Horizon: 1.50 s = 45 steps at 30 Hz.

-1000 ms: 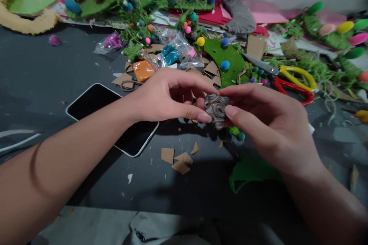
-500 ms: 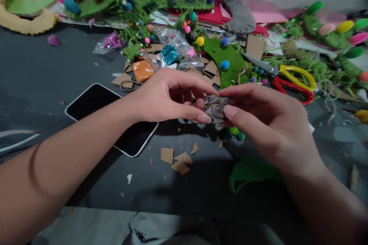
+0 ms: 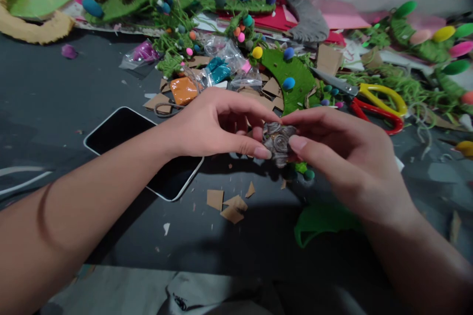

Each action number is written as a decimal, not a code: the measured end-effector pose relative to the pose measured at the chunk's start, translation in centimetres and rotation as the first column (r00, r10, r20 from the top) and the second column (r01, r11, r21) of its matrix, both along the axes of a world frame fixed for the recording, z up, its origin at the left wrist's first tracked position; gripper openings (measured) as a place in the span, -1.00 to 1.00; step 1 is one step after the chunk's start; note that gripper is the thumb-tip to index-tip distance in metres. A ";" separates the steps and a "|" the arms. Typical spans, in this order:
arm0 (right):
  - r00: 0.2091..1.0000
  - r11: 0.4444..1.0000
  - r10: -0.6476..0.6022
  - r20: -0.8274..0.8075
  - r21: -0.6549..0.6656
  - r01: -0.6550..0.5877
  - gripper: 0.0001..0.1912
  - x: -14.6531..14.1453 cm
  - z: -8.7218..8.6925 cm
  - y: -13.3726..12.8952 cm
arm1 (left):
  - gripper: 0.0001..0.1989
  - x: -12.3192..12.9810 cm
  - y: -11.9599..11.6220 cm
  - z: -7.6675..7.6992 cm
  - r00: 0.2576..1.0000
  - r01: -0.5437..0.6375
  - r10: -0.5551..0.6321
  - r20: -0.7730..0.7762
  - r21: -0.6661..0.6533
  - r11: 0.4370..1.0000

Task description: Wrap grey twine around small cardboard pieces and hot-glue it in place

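The person's left hand (image 3: 207,125) and right hand (image 3: 343,155) both pinch a small grey cord piece of rounded coils (image 3: 281,145), held up over the dark grey worktop (image 3: 40,88), L thumb on its left edge, R thumb pressed on the front coil, index tips meeting at top. Main risk, prob.: a coil squashing or unwinding, b/c the R thumb bears right on it; or the piece slipping if either pinch slackens, landing among angular brown cardboard scraps (image 3: 232,209) nearby. Also poss.: R knuckles knocking the scissors w/ yellow and red handles (image 3: 382,101) just beyond, if that hand swings out. L forearm crosses the black, white-edged phone (image 3: 123,130), so a sweep could shove it. Writing: reddish strokes on a white paper sheet (image 3: 351,56), illegible; dark mark on the grey lap cloth (image 3: 180,301), too small to read. No brand visible on phone; its screen's dark.
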State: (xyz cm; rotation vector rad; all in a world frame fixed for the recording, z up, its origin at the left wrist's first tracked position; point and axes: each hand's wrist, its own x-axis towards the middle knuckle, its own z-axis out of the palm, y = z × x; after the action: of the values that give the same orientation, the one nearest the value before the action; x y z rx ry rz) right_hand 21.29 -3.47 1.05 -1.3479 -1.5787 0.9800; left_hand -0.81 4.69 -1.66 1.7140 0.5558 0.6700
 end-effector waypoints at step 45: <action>1.000 0.999 -0.012 -0.012 -0.034 0.011 -0.74 -0.3 -0.3 0.3 | -0.61 0.0 -0.1 -0.1 0.999 0.002 -0.002 -0.036 -0.007 1.000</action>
State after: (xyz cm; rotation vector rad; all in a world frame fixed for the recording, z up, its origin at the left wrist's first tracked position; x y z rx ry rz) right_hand 20.99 -3.22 0.80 -1.3705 -1.5500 1.0104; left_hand -0.81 4.61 -1.76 1.7227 0.5808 0.6358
